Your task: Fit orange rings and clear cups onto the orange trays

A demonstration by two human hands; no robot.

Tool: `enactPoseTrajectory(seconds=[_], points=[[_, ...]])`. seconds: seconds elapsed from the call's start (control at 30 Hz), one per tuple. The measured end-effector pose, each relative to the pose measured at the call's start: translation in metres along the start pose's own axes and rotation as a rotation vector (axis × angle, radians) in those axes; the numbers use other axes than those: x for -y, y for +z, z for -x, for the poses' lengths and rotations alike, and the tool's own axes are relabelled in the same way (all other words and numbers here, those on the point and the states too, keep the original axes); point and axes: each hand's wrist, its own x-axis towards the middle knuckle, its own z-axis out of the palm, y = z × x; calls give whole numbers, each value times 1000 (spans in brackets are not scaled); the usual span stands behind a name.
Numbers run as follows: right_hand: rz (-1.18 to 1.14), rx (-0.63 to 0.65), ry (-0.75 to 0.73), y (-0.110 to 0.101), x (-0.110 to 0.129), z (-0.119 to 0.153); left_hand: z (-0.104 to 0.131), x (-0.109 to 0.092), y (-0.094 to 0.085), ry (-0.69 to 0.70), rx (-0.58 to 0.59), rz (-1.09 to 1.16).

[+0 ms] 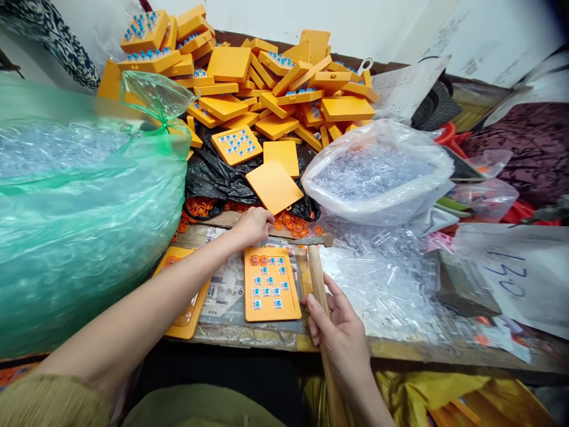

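My right hand (pixel 335 317) is wrapped around the wooden handle of a hammer (pixel 316 270), whose metal head lies toward the back of the bench. Beside it a flat orange panel (pixel 288 302) rests with several blue-centred switches showing and two small translucent orange caps (pixel 259 260) in its top left corner. My left hand (pixel 253 226) reaches over the bench to the edge of a heap of loose orange caps (pixel 297 228). Its fingers are curled together, and whatever they pinch is hidden. Partly behind my left forearm lies another orange panel (pixel 189 326).
Many orange panels (pixel 229 64) are piled at the back on black plastic (pixel 217 169). A bulging green bag (pixel 89 237) stands left. On the right are an open white bag (pixel 377 204) of clear pieces and loose clear pieces (pixel 386 279) spread over the bench.
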Motion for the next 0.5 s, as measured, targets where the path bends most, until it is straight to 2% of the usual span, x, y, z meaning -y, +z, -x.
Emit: enactPoseTrajectory(seconds=[0.3, 0.5], points=[[0, -5, 14, 1, 1, -1, 8, 3, -1, 42, -13, -63], [71, -5, -26, -2, 2, 0, 60, -19, -5, 104, 4, 51]])
